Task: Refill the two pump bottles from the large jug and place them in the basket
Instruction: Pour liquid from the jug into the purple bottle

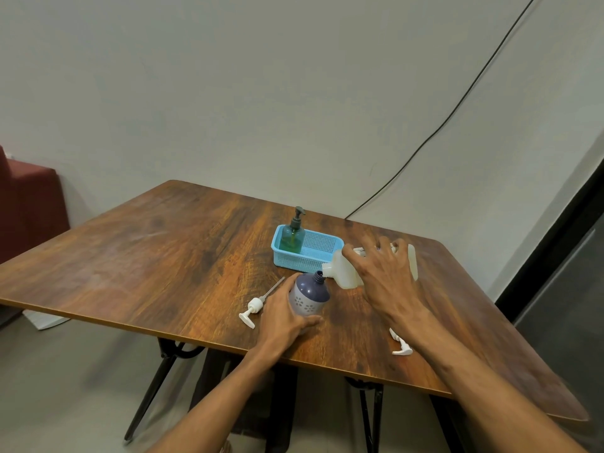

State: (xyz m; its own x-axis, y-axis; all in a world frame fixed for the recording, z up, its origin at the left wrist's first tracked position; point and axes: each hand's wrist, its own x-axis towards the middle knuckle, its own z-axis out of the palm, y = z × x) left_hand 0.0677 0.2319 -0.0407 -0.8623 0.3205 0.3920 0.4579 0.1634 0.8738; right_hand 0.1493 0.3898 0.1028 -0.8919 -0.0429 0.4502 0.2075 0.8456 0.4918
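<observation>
Purple bottle (310, 294), uncapped, tilted, is gripped round its body by the left hand (281, 318). Jug (343, 273) is held tipped by the right hand (385, 276), spout at the bottle's mouth.

I count two bottles: green bottle (292, 237) inside the one basket (322, 260), purple bottle (310, 294) just before it. One jug (343, 273) beside it. One pump head (253, 310), probably a second pump head (402, 349).

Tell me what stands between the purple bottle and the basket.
The jug, tilted in the right hand, has its spout at the purple bottle mouth and lies across the straight path to the basket. The green bottle stands in the basket's end away from the jug; the nearer part holds nothing visible.
</observation>
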